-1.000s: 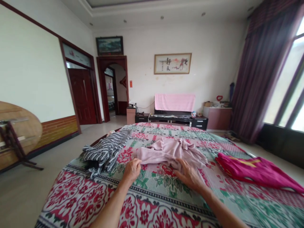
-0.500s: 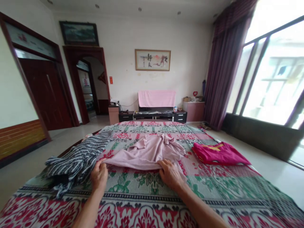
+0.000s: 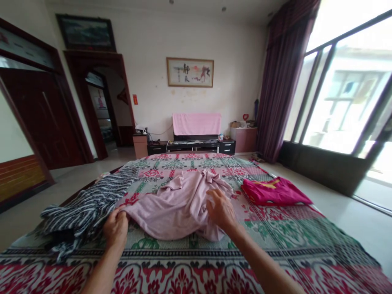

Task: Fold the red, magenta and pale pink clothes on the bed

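Note:
A pale pink top [image 3: 171, 208] lies crumpled across the bed, its near edge hanging in a loose curve towards me. At its left end my left hand [image 3: 115, 225] pinches a corner of the cloth between thumb and fingers. Over the right part of the top is my right hand [image 3: 221, 210], fingers bent and apart, with no cloth plainly gripped. Whether its fingertips touch the fabric I cannot tell.
A black-and-white striped garment [image 3: 92, 200] lies bunched on the left of the patterned bedspread [image 3: 190, 255]. To the right is a folded magenta garment [image 3: 275, 192]. Beyond the bed stands a low black cabinet [image 3: 227, 147] with a pink cloth [image 3: 196, 123] above it.
My right hand has let go of the top's near edge and moved farther over the cloth. That edge has dropped nearer to me. My left hand keeps its corner; the view has shifted slightly.

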Action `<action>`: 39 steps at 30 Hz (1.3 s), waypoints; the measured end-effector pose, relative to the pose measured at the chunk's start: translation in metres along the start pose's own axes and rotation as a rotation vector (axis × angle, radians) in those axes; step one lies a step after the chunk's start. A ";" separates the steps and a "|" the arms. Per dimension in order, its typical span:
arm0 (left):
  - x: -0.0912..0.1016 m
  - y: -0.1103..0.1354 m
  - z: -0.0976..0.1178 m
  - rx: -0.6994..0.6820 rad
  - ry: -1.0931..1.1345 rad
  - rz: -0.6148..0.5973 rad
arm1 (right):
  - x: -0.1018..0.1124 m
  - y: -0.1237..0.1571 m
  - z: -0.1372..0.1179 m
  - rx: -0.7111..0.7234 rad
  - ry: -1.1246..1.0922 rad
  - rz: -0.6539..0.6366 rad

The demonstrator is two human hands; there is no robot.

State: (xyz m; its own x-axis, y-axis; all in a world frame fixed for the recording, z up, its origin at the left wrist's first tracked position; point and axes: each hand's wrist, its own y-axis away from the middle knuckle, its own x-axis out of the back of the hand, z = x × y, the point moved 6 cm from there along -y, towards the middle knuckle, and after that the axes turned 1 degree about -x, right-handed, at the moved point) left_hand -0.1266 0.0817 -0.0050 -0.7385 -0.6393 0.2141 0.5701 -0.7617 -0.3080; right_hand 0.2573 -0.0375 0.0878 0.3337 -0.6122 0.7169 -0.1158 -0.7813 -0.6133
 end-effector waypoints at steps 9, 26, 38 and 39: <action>-0.013 -0.006 -0.005 -0.081 -0.117 -0.112 | -0.028 -0.004 0.120 -0.421 -0.118 -0.107; -0.018 0.013 0.029 -0.151 -0.322 -0.219 | -0.025 -0.130 0.176 -0.599 -0.672 0.268; -0.021 0.013 0.030 -0.176 -0.385 -0.256 | -0.041 -0.039 0.053 0.062 -0.176 -0.415; -0.021 0.012 0.029 -0.171 -0.379 -0.252 | -0.042 -0.032 0.045 0.092 -0.163 -0.456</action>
State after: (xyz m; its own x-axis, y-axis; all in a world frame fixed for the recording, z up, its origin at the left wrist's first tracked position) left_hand -0.0936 0.0826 0.0135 -0.6448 -0.4548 0.6144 0.2994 -0.8898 -0.3444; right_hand 0.2886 0.0186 0.0619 0.4741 -0.1772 0.8624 0.1571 -0.9468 -0.2809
